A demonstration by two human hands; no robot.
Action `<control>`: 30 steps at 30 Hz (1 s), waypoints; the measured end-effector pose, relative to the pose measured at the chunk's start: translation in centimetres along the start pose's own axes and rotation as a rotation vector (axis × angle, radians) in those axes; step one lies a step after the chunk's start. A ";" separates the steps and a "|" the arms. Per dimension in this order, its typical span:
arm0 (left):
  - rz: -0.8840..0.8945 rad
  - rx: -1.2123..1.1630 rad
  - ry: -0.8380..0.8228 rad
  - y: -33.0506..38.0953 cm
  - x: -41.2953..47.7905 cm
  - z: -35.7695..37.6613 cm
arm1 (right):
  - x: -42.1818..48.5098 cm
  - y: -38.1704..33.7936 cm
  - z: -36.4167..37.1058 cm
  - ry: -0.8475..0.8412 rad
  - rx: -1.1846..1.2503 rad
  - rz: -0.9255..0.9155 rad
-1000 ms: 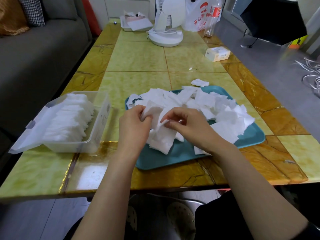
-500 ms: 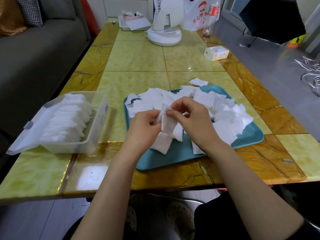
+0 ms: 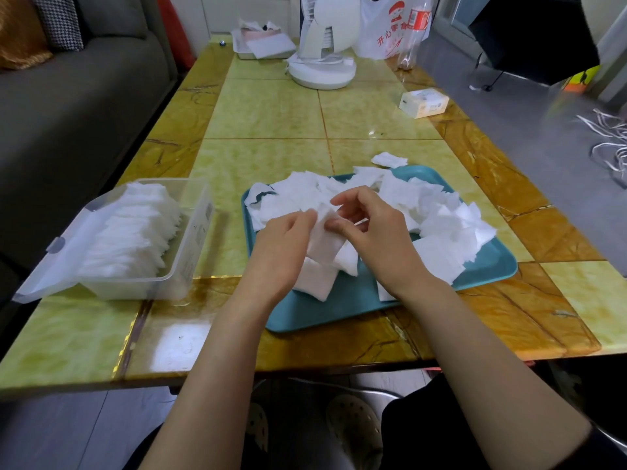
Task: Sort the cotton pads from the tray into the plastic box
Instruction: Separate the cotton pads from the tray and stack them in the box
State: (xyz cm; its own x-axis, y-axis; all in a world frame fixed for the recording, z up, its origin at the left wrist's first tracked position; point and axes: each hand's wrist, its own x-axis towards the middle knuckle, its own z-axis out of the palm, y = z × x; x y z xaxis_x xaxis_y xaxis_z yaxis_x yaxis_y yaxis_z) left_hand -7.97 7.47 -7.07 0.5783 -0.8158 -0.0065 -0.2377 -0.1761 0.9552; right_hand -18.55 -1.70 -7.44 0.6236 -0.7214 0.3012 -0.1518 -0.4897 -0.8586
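- You are mid-gathering. Your left hand (image 3: 281, 249) grips a small stack of white square cotton pads (image 3: 322, 245) between thumb and curled fingers, just above the near half of the teal rectangular plastic tray (image 3: 339, 313).
- Your right hand (image 3: 376, 239) sits loosely curled beside it. Its thumb touches the stack's face, the forefinger is raised clear, and it holds nothing that I can see.
- A large loose heap of white pads (image 3: 437, 225) lies on the tray. One stray white pad (image 3: 389, 160) lies on the glossy green-and-amber table (image 3: 271, 110) just beyond the tray's far rim.
- The clear plastic box (image 3: 200, 212) stands to your left with its lid open and a row of pads filling most of it.
- Next, I judge, you either square another pad against the stack, or carry the stack left and tuck it in beside the row without fanning it.
- Half a second ago your right thumb and forefinger pinched a pad against the stack. Now the forefinger has lifted away. Tray and box have not moved.
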 end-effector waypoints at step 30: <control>0.144 0.296 0.389 -1.1 0.2 -1.7 | -0.6 1.8 -0.9 -0.435 -0.507 0.158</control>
State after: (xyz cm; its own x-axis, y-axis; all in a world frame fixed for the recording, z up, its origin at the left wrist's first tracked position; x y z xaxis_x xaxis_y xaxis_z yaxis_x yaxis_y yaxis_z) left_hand -6.28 8.48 -7.64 0.7579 -0.5874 0.2840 -0.5151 -0.2717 0.8129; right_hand -19.89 -2.65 -8.81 0.7997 -0.5925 -0.0972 -0.5406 -0.6399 -0.5462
